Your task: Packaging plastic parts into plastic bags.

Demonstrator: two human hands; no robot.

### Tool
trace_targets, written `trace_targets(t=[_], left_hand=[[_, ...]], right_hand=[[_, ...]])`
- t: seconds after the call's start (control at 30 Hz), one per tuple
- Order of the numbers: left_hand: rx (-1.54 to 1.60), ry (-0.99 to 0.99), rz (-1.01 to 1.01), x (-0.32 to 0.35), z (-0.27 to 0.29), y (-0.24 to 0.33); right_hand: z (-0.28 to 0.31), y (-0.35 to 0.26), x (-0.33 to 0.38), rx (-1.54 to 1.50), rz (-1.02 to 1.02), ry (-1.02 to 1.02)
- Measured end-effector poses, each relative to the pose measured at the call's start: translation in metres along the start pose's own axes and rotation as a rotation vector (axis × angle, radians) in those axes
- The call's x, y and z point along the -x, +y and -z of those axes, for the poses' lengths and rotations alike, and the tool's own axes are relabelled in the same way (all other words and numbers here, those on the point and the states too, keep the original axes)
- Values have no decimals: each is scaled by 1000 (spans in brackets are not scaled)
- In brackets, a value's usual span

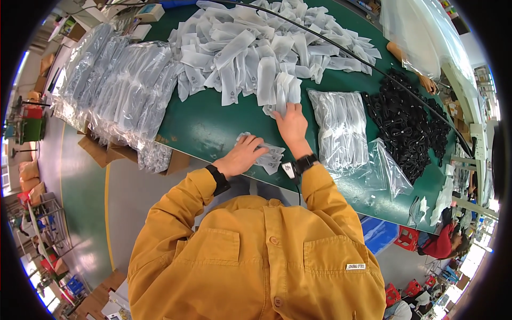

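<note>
On my feed the frosted sleeves (229, 50) lie in a wide, untidy heap across the far middle of the green table (205, 125), overlapping at all angles. I have the right hand (293, 125) at the heap's near edge, fingers close together and touching the sleeves there; I cannot tell whether they are clamped on one. The left hand (242, 156) is nearer the body, fingers slightly apart and bent over a small group of sleeves (273, 159) by the table's near edge; its grip I cannot make out either. A dark watch (305, 163) circles the right wrist, with a small white device (288, 170) just beside it. To the right I see a packed clear bag (341, 130), then a crumpled clear bag (389, 169), and beyond them a pile of black straps (408, 122), with another person's hand (427, 84) near its far side. More filled clear bags (133, 88) crowd the left end, above an open cardboard box (177, 163).
</note>
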State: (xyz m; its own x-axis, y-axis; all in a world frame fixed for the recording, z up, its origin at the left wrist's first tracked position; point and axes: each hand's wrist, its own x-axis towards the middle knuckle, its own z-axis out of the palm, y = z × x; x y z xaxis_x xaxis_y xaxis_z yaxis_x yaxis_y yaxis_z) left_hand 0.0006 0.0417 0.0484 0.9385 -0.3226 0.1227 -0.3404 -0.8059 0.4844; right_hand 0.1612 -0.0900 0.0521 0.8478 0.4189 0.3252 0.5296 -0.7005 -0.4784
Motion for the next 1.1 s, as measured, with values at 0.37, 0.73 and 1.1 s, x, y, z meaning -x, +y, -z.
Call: trace_targets(t=[0.37, 0.73, 1.1], left_hand=[[215, 6, 83, 0, 6, 2], [190, 5, 23, -6, 4, 14], [108, -156, 3, -12, 1, 4]], right_hand=[[-5, 28, 11, -11, 12, -179], [20, 43, 50, -209, -150, -337], [43, 32, 43, -304, 96, -489]])
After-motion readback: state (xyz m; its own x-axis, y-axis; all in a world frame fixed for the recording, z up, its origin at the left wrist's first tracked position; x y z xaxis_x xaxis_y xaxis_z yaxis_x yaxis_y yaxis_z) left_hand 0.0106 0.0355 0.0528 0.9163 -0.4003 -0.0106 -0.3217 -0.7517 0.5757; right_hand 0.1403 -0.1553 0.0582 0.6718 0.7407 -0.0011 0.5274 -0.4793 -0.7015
